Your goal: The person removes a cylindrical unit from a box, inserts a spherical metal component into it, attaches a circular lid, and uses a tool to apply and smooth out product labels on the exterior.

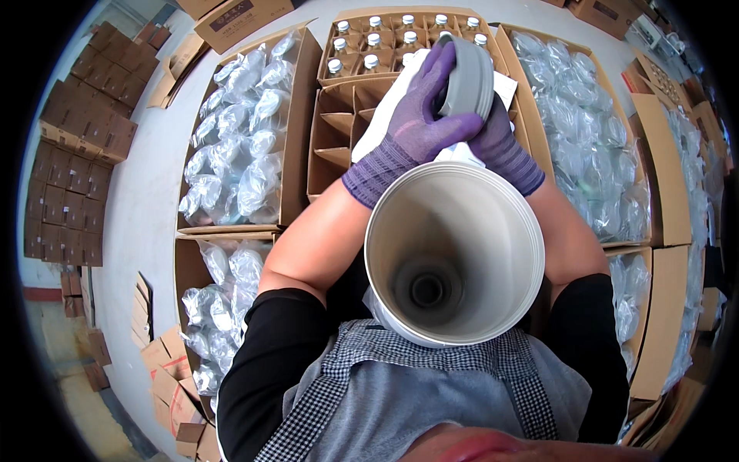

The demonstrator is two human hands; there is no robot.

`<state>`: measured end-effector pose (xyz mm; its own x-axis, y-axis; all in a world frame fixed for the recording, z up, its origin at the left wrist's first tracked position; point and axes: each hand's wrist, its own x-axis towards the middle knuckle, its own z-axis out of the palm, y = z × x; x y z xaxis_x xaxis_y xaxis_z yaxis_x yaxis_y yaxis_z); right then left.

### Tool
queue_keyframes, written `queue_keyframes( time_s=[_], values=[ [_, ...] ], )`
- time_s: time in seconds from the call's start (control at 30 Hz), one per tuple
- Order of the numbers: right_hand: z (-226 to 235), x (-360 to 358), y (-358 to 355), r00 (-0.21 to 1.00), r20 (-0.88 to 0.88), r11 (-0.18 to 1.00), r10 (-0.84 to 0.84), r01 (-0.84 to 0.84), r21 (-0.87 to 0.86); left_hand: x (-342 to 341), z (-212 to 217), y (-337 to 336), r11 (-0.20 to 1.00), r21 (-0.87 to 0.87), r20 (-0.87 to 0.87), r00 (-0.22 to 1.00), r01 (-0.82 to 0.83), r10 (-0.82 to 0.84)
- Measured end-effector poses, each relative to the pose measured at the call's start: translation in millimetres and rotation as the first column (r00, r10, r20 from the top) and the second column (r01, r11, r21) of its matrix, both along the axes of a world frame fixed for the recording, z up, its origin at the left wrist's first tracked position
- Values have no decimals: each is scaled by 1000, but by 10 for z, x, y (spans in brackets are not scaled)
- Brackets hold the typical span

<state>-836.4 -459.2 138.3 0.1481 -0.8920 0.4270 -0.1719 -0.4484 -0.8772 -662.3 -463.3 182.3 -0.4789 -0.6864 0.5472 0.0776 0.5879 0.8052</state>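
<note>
Cardboard cartons of bagged bottles crowd the grey floor beneath a white funnel-shaped container, its mouth facing the camera and its long axis running away downward, while left hand and right hand clench a grey lid just beyond its rim.

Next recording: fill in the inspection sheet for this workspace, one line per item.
Surface: grey floor, no table seen.
Job's things: white bucket held against the body, open end toward the camera; grey lid at its far end.
Clutter: divided carton with capped bottles in the back rows; cartons of bagged bottles on both sides.
Grippers: left hand and right hand, purple gloves, both on the lid.
Cables: nothing seen.
Surroundings: flat cardboard stacks at left.
</note>
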Motion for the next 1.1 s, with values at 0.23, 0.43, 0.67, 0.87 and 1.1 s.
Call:
queue_keyframes(
  time_s=[0.23,0.43,0.67,0.87,1.1],
  values=[
    [62,-889,-173,926,-256,848,278,-111,519,-66,-248,-539,910,-393,434,899,135,54],
    [-1190,-1461,-557,268,-960,705,81,665,246,-287,-1186,-880,939,-294,783,609,179,129],
    [-1508,-1491,-706,432,-901,490,-28,792,365,-357,-1282,-639,919,-287,928,317,270,197],
    [-488,-1626,-693,474,-843,598,-255,762,248,-108,-1073,-758,996,-79,711,702,40,28],
    [1893,-714,602,615,-670,832,-415,-41,-553,-464,-161,-723,264,854,-392,888,449,-240]
  ],
)
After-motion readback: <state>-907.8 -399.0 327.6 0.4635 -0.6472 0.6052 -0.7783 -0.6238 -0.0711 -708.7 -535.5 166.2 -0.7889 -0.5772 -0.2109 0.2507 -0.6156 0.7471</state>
